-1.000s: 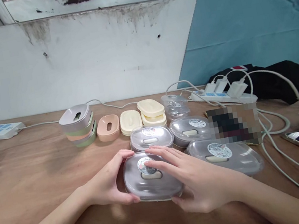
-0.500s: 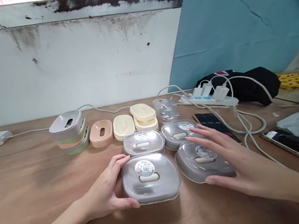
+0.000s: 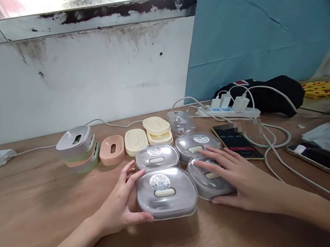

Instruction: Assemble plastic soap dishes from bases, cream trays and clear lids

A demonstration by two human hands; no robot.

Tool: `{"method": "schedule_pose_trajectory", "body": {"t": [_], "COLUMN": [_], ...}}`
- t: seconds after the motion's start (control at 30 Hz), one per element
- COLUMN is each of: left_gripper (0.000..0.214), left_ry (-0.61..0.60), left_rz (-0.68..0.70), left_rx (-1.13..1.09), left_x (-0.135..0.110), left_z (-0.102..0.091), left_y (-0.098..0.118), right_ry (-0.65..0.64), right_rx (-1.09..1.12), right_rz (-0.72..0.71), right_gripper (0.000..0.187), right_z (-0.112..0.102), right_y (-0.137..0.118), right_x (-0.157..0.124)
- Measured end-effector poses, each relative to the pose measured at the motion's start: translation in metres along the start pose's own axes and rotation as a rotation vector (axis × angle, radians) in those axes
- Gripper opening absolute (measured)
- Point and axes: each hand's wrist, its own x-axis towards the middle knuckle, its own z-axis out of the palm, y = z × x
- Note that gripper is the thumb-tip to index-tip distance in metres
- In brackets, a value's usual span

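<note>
My left hand [image 3: 120,203] cups the left side of a grey clear-lidded soap box [image 3: 166,192] at the near centre of the wooden table [image 3: 39,205], thumb at its front corner. To its right, my right hand [image 3: 236,177] lies on a second grey soap box [image 3: 205,180], fingers flat over the lid and thumb along its front edge. The two boxes sit side by side, almost touching. Two more grey soap boxes [image 3: 157,157] [image 3: 196,144] stand just behind them.
Behind are stacked pastel soap trays [image 3: 77,148], a pink tray [image 3: 111,149], cream trays [image 3: 156,130] and clear lids [image 3: 180,121]. A phone [image 3: 236,142], a power strip [image 3: 228,110] with cables, black cloth [image 3: 270,94] and another phone [image 3: 328,160] lie right.
My right hand left the near box, went to the box on the right and slid it leftwards next to the near box. My left hand stayed on the near box.
</note>
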Motion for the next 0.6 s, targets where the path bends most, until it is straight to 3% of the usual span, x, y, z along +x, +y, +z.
{"method": "schedule_pose_trajectory", "body": {"t": [0.6], "left_gripper": [0.089], "left_ry": [-0.022], "left_rz": [0.011], "left_rx": [0.017], "left_x": [0.012], "left_z": [-0.004], "left_y": [-0.011], "right_ry": [-0.006], "right_rx": [0.008], "right_rz": [0.004], "right_gripper": [0.070], "right_z": [0.003], "right_y": [0.007], "right_x": [0.012]}}
